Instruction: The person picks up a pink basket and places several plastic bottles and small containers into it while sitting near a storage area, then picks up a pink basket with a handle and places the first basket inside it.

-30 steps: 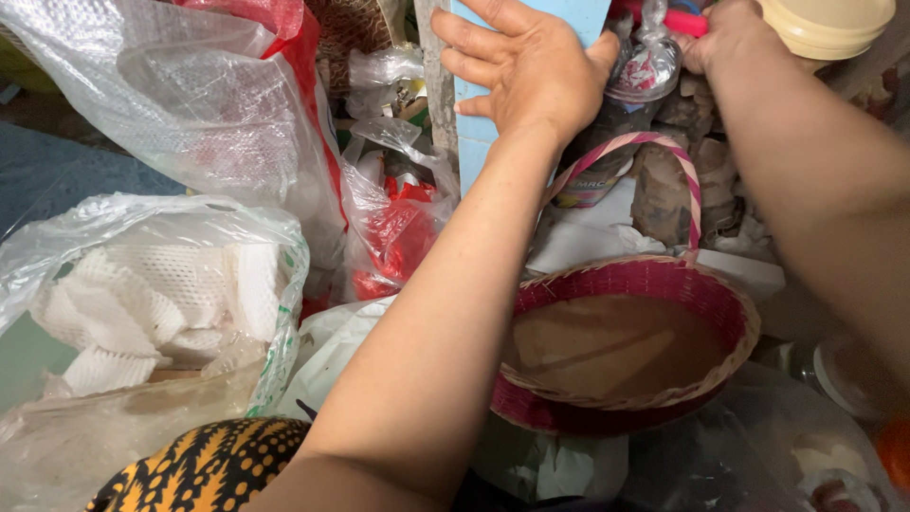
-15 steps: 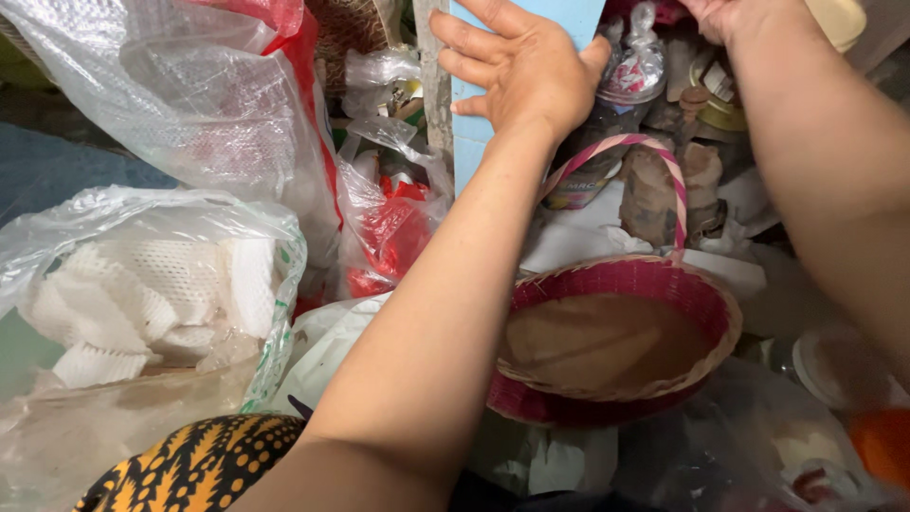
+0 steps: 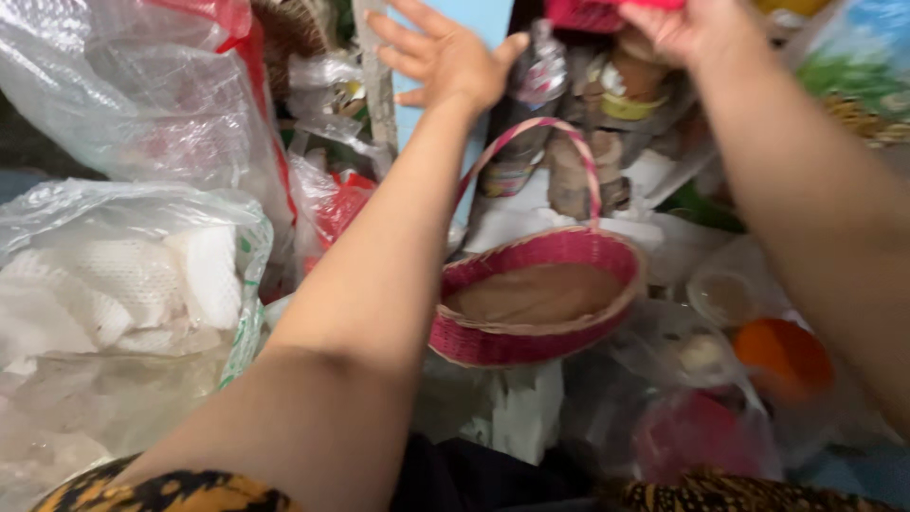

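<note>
My left hand [image 3: 445,57] is raised with fingers spread, palm against a light blue surface [image 3: 493,19] at the top centre. My right hand [image 3: 678,28] reaches up at the top right and grips a pink object [image 3: 583,13] that is cut off by the frame's edge. Below and between my arms sits a pink woven basket [image 3: 474,341] with an arched handle [image 3: 578,161]; its inside looks brown and empty.
A clear plastic bag of white foam netting [image 3: 123,284] lies at the left, a big clear bag [image 3: 142,95] above it. Bottles and jars [image 3: 569,142] crowd behind the basket. Wrapped containers and an orange lid [image 3: 782,356] lie at the right.
The view has shifted, so the basket sits more central. My right hand has moved left along the top edge and now holds a pink object. My left hand stays on the blue surface.
</note>
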